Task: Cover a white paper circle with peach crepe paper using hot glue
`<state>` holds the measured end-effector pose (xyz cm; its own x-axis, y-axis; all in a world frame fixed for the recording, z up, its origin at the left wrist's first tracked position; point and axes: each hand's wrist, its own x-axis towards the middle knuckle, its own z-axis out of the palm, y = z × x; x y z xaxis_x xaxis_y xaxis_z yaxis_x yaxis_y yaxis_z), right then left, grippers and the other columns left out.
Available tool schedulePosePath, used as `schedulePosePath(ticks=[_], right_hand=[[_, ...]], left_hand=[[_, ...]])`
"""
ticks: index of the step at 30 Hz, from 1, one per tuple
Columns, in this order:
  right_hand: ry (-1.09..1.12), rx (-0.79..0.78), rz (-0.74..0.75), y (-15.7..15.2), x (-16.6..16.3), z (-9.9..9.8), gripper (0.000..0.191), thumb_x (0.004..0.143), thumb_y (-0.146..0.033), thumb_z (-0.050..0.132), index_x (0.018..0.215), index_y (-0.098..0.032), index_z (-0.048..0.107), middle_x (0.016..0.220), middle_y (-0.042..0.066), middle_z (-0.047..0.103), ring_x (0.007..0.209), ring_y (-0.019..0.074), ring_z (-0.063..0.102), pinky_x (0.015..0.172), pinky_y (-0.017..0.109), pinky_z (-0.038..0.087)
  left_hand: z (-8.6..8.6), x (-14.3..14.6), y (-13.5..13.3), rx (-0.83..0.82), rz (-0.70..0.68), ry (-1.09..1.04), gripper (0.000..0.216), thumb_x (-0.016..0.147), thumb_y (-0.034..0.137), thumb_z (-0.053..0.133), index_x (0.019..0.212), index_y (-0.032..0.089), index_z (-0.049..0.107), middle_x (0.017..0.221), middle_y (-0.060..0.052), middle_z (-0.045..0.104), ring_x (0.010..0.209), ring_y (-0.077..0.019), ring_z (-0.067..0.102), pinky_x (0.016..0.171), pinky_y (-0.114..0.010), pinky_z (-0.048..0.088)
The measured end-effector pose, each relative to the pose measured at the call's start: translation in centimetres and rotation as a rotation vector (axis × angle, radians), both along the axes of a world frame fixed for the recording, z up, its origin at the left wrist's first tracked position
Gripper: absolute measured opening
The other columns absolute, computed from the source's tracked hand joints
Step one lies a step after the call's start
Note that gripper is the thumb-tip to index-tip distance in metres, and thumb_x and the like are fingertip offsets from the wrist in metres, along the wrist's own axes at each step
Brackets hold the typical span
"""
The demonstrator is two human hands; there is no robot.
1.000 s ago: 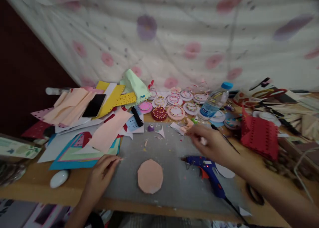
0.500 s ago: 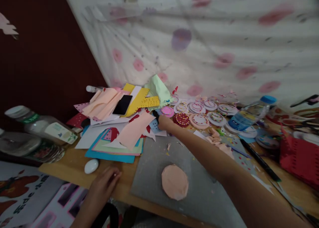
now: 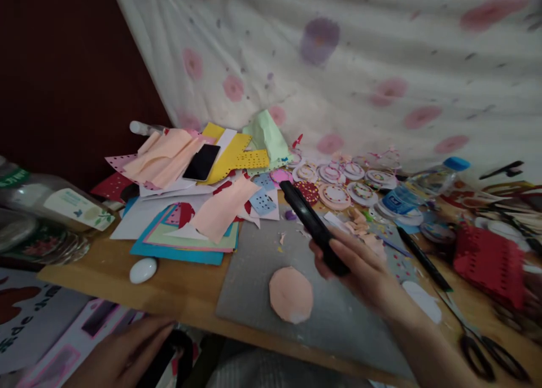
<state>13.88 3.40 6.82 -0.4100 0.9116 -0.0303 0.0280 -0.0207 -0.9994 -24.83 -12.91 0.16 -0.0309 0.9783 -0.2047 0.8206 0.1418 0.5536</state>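
Note:
My right hand [image 3: 359, 264] is closed round a black stapler [image 3: 307, 216], raised over the grey mat and tilted with its far end towards the back left. Below and left of it, a peach paper-covered disc [image 3: 291, 295] lies flat on the grey mat [image 3: 249, 286]. My left hand [image 3: 131, 343] hangs low at the table's front edge, fingers stretched out and holding nothing I can see. Close to that hand is a curved black loop [image 3: 184, 348]. A white egg-shaped object [image 3: 143, 270] rests on the table above it.
Coloured paper sheets [image 3: 178, 252] and a phone [image 3: 202, 163] are piled at the back left. Decorated discs [image 3: 334, 196] stand in rows behind the mat. Right are a water bottle [image 3: 400, 199], a black pen [image 3: 423, 258], scissors [image 3: 478, 337] and a red box-like piece [image 3: 489, 264]. Bottles [image 3: 63, 199] lie left.
My right hand has come back from beside the paper pile, bringing the black stapler over the mat. My left hand has dropped down and left, its fingers now straighter. The view has shifted slightly.

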Motion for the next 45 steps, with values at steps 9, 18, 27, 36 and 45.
schedulePosePath(ticks=[9, 18, 27, 36, 45], right_hand=[[0.076, -0.251, -0.613, -11.9, 5.5, -4.2, 0.039, 0.080, -0.055, 0.067, 0.088, -0.017, 0.068, 0.049, -0.005, 0.044, 0.036, 0.0039, 0.027, 0.035, 0.019, 0.019], [-0.115, -0.135, -0.475, -14.6, 8.3, -6.0, 0.019, 0.091, -0.042, 0.058, 0.100, -0.025, 0.059, 0.075, 0.002, 0.065, 0.059, 0.0138, 0.060, 0.055, 0.024, 0.049], [-0.442, -0.009, -0.459, -13.8, 7.7, -7.9, 0.037, 0.087, -0.036, 0.063, 0.121, -0.026, 0.052, 0.088, 0.002, 0.063, 0.068, 0.0151, 0.058, 0.059, 0.025, 0.048], [0.059, -0.444, -0.477, -8.3, 1.1, -7.0, 0.035, 0.080, -0.042, 0.072, 0.103, -0.024, 0.054, 0.062, -0.009, 0.047, 0.042, 0.0064, 0.042, 0.038, 0.018, 0.033], [0.028, -0.412, -0.105, -6.4, 2.1, -6.3, 0.029, 0.082, -0.039, 0.070, 0.100, -0.024, 0.053, 0.068, -0.008, 0.047, 0.046, 0.0060, 0.043, 0.042, 0.019, 0.036]], left_hand=[[0.0, 15.9, 7.8, 0.273, -0.318, -0.052, 0.069, 0.079, 0.043, 0.071, 0.138, 0.021, 0.044, 0.134, -0.014, 0.055, 0.126, -0.0312, 0.051, 0.105, -0.048, 0.045], [-3.2, 20.4, 10.4, 0.364, -0.427, -0.176, 0.089, 0.069, 0.038, 0.082, 0.142, 0.022, 0.032, 0.137, -0.014, 0.050, 0.127, -0.0324, 0.045, 0.108, -0.053, 0.037], [-0.1, 21.2, 9.9, 0.336, -0.203, -0.442, 0.084, 0.069, 0.041, 0.082, 0.137, 0.025, 0.035, 0.135, -0.014, 0.042, 0.128, -0.0335, 0.043, 0.105, -0.049, 0.039], [0.3, 23.1, 6.5, 0.241, -0.010, -0.699, 0.079, 0.083, 0.057, 0.063, 0.145, 0.027, 0.024, 0.140, -0.016, 0.039, 0.125, -0.0331, 0.049, 0.096, -0.045, 0.049], [2.8, 19.3, 8.7, -0.752, -0.077, -1.175, 0.036, 0.090, 0.049, 0.049, 0.096, 0.016, 0.063, 0.063, -0.002, 0.064, 0.049, -0.0123, 0.060, 0.047, -0.020, 0.045]])
